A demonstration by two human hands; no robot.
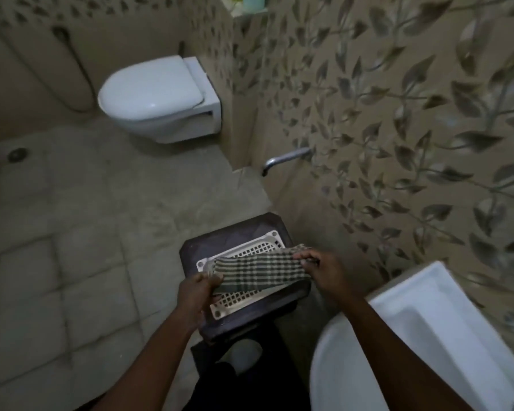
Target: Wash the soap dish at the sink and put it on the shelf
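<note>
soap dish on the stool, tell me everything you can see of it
The soap dish is a white, plastic-looking rectangular tray with a square-hole grid and rounded corners. It lies flat on a dark stool. A checked cloth, gripped at its ends by the left hand and right hand, stretches across its middle.

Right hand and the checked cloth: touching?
Touching. The head view shows the right hand pinching the right end of the checked cloth, its fingers curled over the edge, above the soap dish.
</note>
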